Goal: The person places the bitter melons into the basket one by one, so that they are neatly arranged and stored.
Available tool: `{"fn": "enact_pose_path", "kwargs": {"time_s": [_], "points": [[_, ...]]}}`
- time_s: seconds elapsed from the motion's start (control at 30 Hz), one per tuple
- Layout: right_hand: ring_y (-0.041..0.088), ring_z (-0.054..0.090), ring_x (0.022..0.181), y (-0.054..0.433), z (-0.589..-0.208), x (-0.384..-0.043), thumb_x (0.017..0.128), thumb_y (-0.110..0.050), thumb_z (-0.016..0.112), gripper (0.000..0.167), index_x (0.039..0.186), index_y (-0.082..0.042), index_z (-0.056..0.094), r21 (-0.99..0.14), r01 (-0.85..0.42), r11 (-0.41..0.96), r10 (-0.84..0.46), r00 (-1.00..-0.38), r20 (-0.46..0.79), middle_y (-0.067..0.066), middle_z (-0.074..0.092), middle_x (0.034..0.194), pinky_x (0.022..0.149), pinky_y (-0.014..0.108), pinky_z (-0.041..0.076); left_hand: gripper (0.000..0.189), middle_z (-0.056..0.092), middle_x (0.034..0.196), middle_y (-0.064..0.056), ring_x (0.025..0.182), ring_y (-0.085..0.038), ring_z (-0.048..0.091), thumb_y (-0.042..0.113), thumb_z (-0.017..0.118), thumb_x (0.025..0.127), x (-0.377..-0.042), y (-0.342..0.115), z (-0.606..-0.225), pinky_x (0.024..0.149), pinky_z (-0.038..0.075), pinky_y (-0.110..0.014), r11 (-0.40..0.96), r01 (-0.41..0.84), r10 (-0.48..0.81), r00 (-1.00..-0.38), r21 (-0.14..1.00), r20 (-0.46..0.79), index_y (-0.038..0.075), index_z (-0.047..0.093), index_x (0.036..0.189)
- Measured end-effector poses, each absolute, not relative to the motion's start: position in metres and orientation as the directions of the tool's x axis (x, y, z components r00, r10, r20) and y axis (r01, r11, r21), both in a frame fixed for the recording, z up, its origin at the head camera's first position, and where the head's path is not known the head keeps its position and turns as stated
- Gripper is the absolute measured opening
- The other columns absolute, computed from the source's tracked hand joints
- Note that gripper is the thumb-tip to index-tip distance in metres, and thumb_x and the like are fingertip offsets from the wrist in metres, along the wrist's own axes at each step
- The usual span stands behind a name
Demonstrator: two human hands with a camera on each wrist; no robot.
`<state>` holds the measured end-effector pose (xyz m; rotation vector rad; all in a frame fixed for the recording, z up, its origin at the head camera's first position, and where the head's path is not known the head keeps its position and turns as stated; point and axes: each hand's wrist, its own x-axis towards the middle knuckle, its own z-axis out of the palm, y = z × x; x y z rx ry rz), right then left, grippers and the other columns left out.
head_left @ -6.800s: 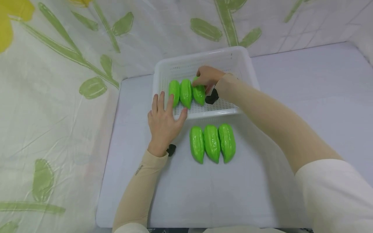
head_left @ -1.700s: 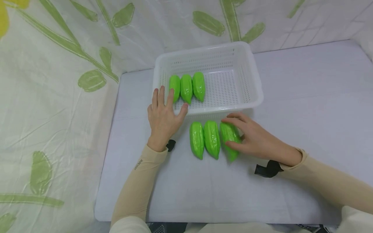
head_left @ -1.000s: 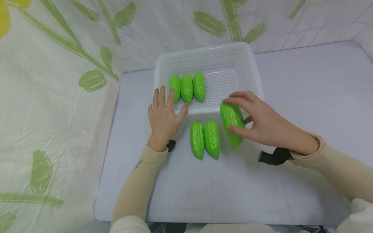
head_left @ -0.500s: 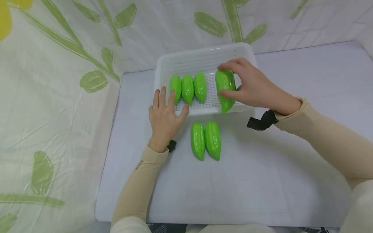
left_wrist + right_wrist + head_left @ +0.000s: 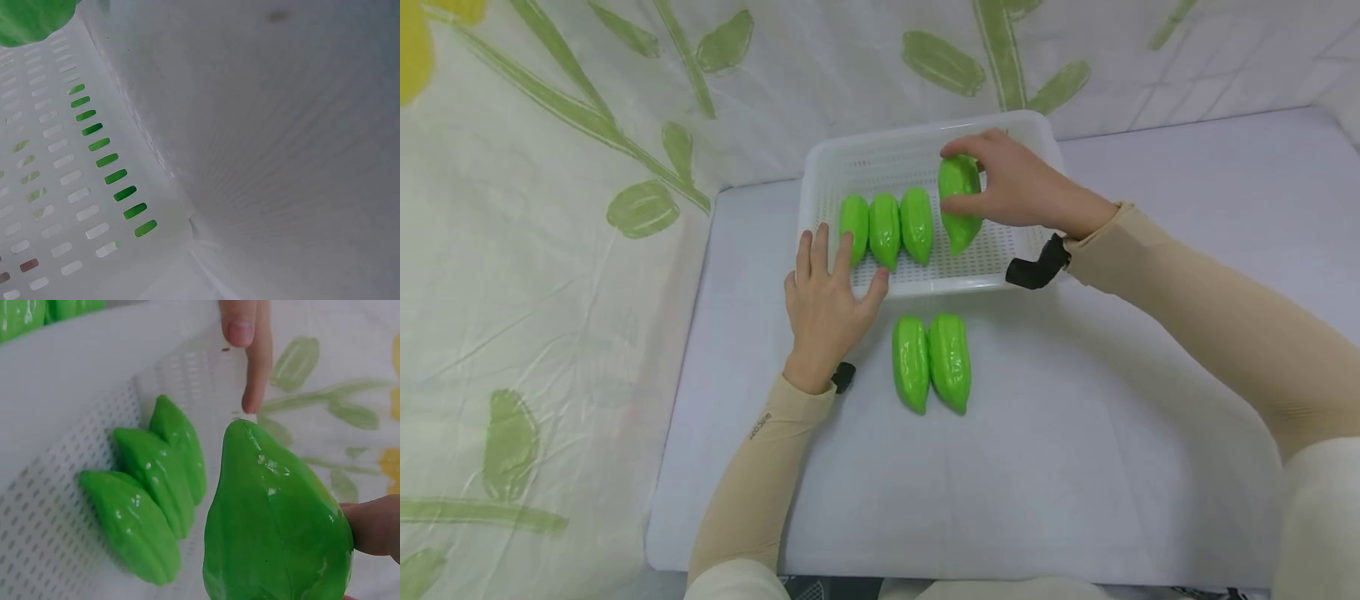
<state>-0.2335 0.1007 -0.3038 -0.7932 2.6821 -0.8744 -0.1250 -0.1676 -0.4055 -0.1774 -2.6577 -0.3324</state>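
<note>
In the head view my right hand (image 5: 1015, 179) holds a glossy green ridged fruit (image 5: 961, 221) with a pointed tip, thumb and fingers pinching it over the white basket (image 5: 928, 287). The right wrist view shows the held fruit (image 5: 275, 519) close up, a thumb (image 5: 378, 525) at its side. Three like fruits (image 5: 885, 229) lie side by side in the basket's left half, just left of the held one. My left hand (image 5: 827, 312) lies across the basket's front left rim, fingers straight and spread. Two more green fruits (image 5: 912, 365) lie on the table before the basket.
The perforated plastic basket's floor (image 5: 69, 162) and side wall fill the left wrist view. A pale cloth covers the table (image 5: 1037, 492). Behind and to the left hangs a white sheet (image 5: 820, 67) with a green leaf print.
My right hand has picked up the rightmost of the three fruits on the table. It has carried it up and left over the basket. My left hand has stayed put.
</note>
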Motion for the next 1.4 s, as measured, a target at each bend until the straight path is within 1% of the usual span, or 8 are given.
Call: {"fn": "enact_pose_path", "kwargs": {"time_s": [0.33,0.47,0.57,0.67,0.87,1.13,1.27,1.4], "points": [[0.036,0.041,0.138,0.092,-0.321,-0.267,0.096,-0.04,0.071,0.075,0.157,-0.006,0.042,-0.603,-0.381,0.701,-0.567,-0.811,-0.147,0.024,0.042,0.156,0.115,0.055,0.038,0.073,0.044,0.159,-0.023,0.151,-0.043,0.036,0.061,0.046,0.098,-0.125,-0.168,-0.406,0.09,0.049,-0.066,0.965,0.177,0.073,-0.889,0.194,0.452,0.007,0.056,0.147],[0.03,0.056,0.117,0.088,-0.331,-0.276,0.097,-0.037,0.071,0.075,0.158,-0.005,0.04,-0.627,-0.347,0.697,-0.577,-0.791,-0.203,0.023,0.043,0.148,0.099,0.044,0.053,0.074,0.044,0.159,-0.023,0.151,-0.043,0.036,0.062,0.046,0.098,-0.125,-0.168,-0.406,0.09,0.049,-0.065,0.966,0.177,0.073,-0.887,0.191,0.455,0.007,0.056,0.147],[0.027,0.066,0.099,0.085,-0.336,-0.281,0.098,-0.035,0.07,0.075,0.158,-0.003,0.039,-0.63,-0.332,0.702,-0.581,-0.779,-0.236,0.021,0.044,0.142,0.084,0.037,0.06,0.074,0.044,0.159,-0.023,0.151,-0.043,0.036,0.062,0.046,0.098,-0.125,-0.167,-0.406,0.09,0.049,-0.065,0.965,0.178,0.073,-0.887,0.192,0.456,0.007,0.056,0.147],[0.027,0.069,0.095,0.082,-0.34,-0.285,0.098,-0.034,0.07,0.075,0.158,-0.002,0.038,-0.625,-0.318,0.713,-0.579,-0.77,-0.268,0.022,0.047,0.139,0.082,0.035,0.062,0.074,0.044,0.159,-0.024,0.151,-0.043,0.036,0.061,0.046,0.098,-0.125,-0.166,-0.406,0.09,0.049,-0.065,0.964,0.182,0.076,-0.886,0.192,0.458,0.007,0.055,0.147],[0.029,0.068,0.095,0.079,-0.353,-0.292,0.096,-0.032,0.071,0.078,0.158,0.0,0.036,-0.595,-0.295,0.748,-0.562,-0.759,-0.329,0.025,0.047,0.141,0.084,0.041,0.062,0.074,0.044,0.159,-0.024,0.151,-0.044,0.036,0.061,0.046,0.098,-0.125,-0.165,-0.406,0.09,0.05,-0.065,0.965,0.185,0.082,-0.885,0.184,0.458,0.006,0.055,0.147],[0.032,0.064,0.106,0.074,-0.367,-0.298,0.096,-0.034,0.072,0.08,0.159,-0.003,0.035,-0.559,-0.286,0.778,-0.542,-0.757,-0.366,0.029,0.039,0.152,0.084,0.038,0.062,0.073,0.044,0.159,-0.023,0.151,-0.043,0.036,0.061,0.045,0.099,-0.124,-0.165,-0.407,0.09,0.05,-0.066,0.965,0.184,0.081,-0.885,0.185,0.458,0.007,0.056,0.147],[0.035,0.056,0.118,0.072,-0.37,-0.298,0.097,-0.036,0.071,0.08,0.16,-0.004,0.034,-0.538,-0.299,0.788,-0.54,-0.756,-0.37,0.031,0.035,0.155,0.096,0.043,0.057,0.073,0.044,0.16,-0.023,0.151,-0.043,0.036,0.061,0.046,0.098,-0.124,-0.165,-0.406,0.091,0.049,-0.065,0.965,0.18,0.077,-0.888,0.189,0.453,0.007,0.056,0.147],[0.037,0.044,0.133,0.07,-0.37,-0.298,0.097,-0.037,0.07,0.08,0.161,-0.005,0.033,-0.517,-0.314,0.796,-0.538,-0.759,-0.367,0.03,0.032,0.156,0.111,0.052,0.045,0.073,0.043,0.16,-0.022,0.152,-0.042,0.035,0.062,0.045,0.098,-0.124,-0.165,-0.406,0.092,0.049,-0.065,0.968,0.172,0.073,-0.893,0.186,0.444,0.008,0.055,0.147]]}}
